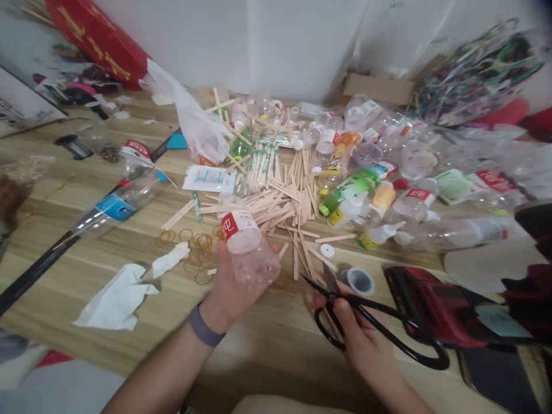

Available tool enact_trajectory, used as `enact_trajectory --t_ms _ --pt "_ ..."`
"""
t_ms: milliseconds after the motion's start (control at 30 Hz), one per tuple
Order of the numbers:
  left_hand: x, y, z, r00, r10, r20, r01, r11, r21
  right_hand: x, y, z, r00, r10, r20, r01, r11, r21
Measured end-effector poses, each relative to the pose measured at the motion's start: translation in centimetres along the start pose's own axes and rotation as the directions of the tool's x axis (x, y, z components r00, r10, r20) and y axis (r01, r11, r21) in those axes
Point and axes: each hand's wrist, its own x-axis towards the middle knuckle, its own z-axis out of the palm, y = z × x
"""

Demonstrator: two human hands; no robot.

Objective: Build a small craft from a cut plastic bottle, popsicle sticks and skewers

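Note:
My left hand [230, 290] is wrapped round a clear plastic bottle [254, 256] with a red and white label, tilted with its neck pointing away from me. In my right hand [360, 330] is a pair of black-handled scissors [388, 310]. Their short blades point up and left towards the bottle and are parted a little. Bottle and blades are apart. Just beyond my right hand stands a small grey cup [361, 281]. A white round disc [326, 250] lies near the scissor tips, beside loose wooden craft sticks [276, 207].
Many plastic bottles [349, 190] crowd the right side. Rubber bands [200, 247] and crumpled tissue [116, 299] lie at left, near a black strip [38, 282] crossing the table. A red and black device [435, 305] sits at right. Another person's hand [8, 198] shows at the left edge.

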Motion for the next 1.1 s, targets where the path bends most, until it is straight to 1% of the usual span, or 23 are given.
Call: enact_trajectory --t_ms 67,133,233,300,400,500,567,700,800,900,1000,1100 --pt "0.1 0.1 0.2 0.998 0.036 -0.053 -0.037 0.999 -0.019 0.2 -1.3 0.1 0.995 -0.095 -0.033 0.091 0.991 -0.098" --pt "0.1 0.1 0.5 0.996 0.050 -0.077 -0.053 0.998 -0.034 0.1 -2.2 0.3 0.980 -0.197 -0.029 0.187 0.959 -0.213" --pt "0.0 0.1 1.0 0.996 0.054 -0.073 -0.057 0.998 -0.034 -0.7 -2.9 0.7 0.943 -0.326 0.067 0.326 0.865 -0.381" --pt "-0.3 0.0 1.3 0.996 0.049 -0.069 -0.051 0.998 -0.030 -1.3 -3.3 1.2 0.930 -0.347 0.121 0.362 0.810 -0.461" --pt "-0.6 -0.1 1.8 0.997 0.028 -0.072 -0.029 0.999 -0.024 -2.0 -3.8 1.9 0.936 -0.335 0.103 0.336 0.774 -0.537" --pt "-0.7 -0.3 2.1 0.995 0.012 -0.096 -0.012 1.000 -0.007 -2.5 -4.2 2.6 0.923 -0.380 0.061 0.340 0.731 -0.592" --pt "-0.7 -0.4 2.1 0.993 0.022 -0.116 -0.021 1.000 0.007 -2.5 -4.5 3.1 0.920 -0.387 0.062 0.340 0.709 -0.619" --pt "-0.5 -0.7 1.8 0.990 0.043 -0.132 -0.041 0.999 0.016 -2.3 -5.0 3.8 0.926 -0.371 0.066 0.314 0.664 -0.679" --pt "-0.4 -0.9 1.4 0.985 0.050 -0.163 -0.047 0.999 0.024 -1.9 -5.5 4.0 0.913 -0.405 0.040 0.300 0.603 -0.739" --pt "-0.2 -1.0 1.3 0.977 0.053 -0.205 -0.049 0.999 0.025 -1.5 -5.7 4.2 0.897 -0.440 0.038 0.309 0.564 -0.766" --pt "-0.3 -0.7 1.9 0.968 0.073 -0.241 -0.074 0.997 0.006 -1.4 -5.5 4.3 0.900 -0.434 0.053 0.320 0.570 -0.757" --pt "-0.8 0.4 3.1 0.955 0.138 -0.264 -0.154 0.987 -0.044 -1.4 -5.3 4.3 0.919 -0.385 0.086 0.334 0.643 -0.689"
